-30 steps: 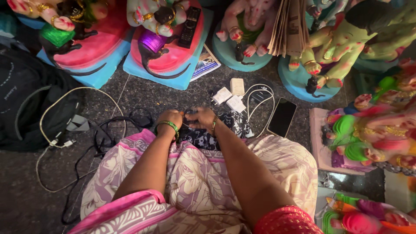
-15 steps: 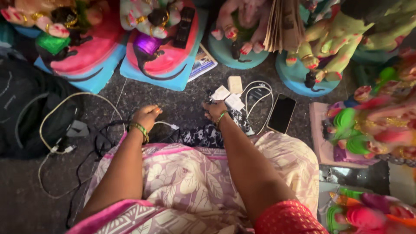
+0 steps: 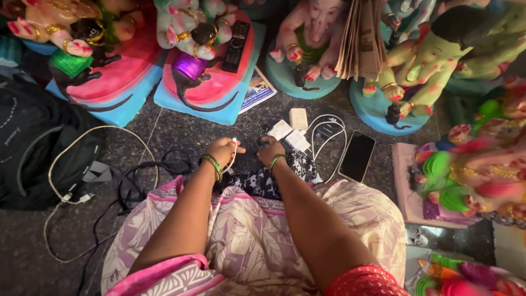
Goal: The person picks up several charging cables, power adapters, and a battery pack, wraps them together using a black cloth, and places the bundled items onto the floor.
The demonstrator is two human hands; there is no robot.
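My left hand (image 3: 223,149) is closed around a thin white cable (image 3: 234,154) whose plug end sticks up above the fingers. My right hand (image 3: 270,148) sits just to its right, fingers curled on a small dark device on the stone floor; what it grips is hidden. Both hands rest above a black and white patterned cloth (image 3: 274,175) on my lap edge. White charger adapters (image 3: 290,129) lie just beyond the right hand.
A black phone (image 3: 357,156) lies to the right beside a coiled white cable (image 3: 324,134). Painted idols on pink and blue bases (image 3: 205,82) ring the floor space. A black backpack (image 3: 33,142) and tangled cables (image 3: 98,181) lie left. A remote (image 3: 236,38) rests on one base.
My left hand, which had swung out to the left with the white cable, has come back toward the right hand. The right hand stayed by the adapters.
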